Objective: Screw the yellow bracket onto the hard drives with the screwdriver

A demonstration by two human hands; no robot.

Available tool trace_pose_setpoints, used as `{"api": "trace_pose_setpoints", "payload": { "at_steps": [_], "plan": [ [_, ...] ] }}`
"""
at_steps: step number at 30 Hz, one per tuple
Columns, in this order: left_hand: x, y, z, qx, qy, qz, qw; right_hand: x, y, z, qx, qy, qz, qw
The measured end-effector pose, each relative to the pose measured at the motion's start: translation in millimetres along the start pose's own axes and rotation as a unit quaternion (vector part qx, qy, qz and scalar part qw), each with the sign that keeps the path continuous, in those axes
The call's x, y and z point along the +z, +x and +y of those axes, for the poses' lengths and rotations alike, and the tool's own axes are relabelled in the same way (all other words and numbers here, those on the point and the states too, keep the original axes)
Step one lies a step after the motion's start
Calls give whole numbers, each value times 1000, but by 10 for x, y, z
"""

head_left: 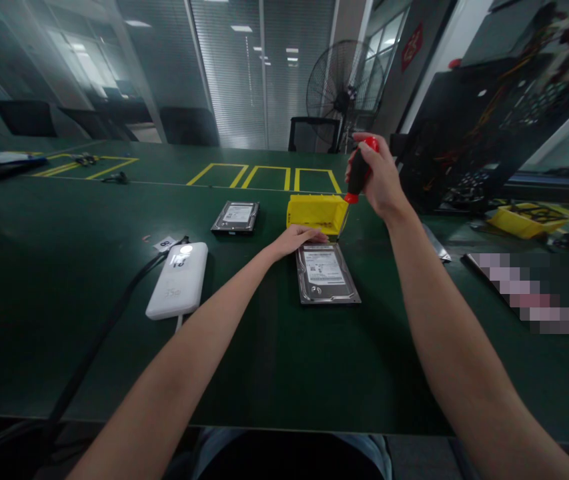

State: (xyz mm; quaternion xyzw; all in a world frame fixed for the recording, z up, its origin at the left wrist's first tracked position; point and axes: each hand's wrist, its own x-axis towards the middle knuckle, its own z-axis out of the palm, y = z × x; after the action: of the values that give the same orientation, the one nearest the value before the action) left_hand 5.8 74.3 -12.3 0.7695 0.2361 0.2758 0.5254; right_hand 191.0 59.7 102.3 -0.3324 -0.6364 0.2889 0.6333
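A silver hard drive with a white label [327, 273] lies flat on the green table [274, 373]. My left hand [300, 240] rests at its far edge, fingers stretched toward the right. My right hand [377, 173] is raised, wrapped round a red and black screwdriver [359, 172]; the thin shaft points down toward the far right corner of the drive. Just behind the drive stands a yellow bin [317, 212] with its open side facing me and small pieces inside, too small to tell. A second hard drive [237, 217] lies farther back, left of the bin.
A white power bank [179, 280] with cables lies left of my left forearm. On the right are a pixelated flat object [521, 293], another yellow bin [529, 221] and a large black case with wires [484, 127]. Yellow tape outlines mark the table's far side.
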Motion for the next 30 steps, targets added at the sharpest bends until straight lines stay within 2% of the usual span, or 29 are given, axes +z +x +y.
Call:
{"api": "trace_pose_setpoints", "payload": {
  "at_steps": [5, 9, 18, 23, 30],
  "plan": [
    [61, -35, 64, -1, 7, 20, 1000, 44, -3, -47, -29, -1, 2, 1000],
    [84, -24, 38, 2, -1, 37, 999, 49, -10, -56, -38, 13, 7, 999],
    [81, -38, -3, 20, -10, 37, 999, 46, -18, -16, -77, -24, -6, 997],
    [100, -53, 19, 46, -32, 93, 994, 62, -6, -45, -55, -6, -39, 998],
    [81, -50, -40, 71, -42, 160, 984, 50, -10, -101, -34, 15, -5, 999]
  ]
}}
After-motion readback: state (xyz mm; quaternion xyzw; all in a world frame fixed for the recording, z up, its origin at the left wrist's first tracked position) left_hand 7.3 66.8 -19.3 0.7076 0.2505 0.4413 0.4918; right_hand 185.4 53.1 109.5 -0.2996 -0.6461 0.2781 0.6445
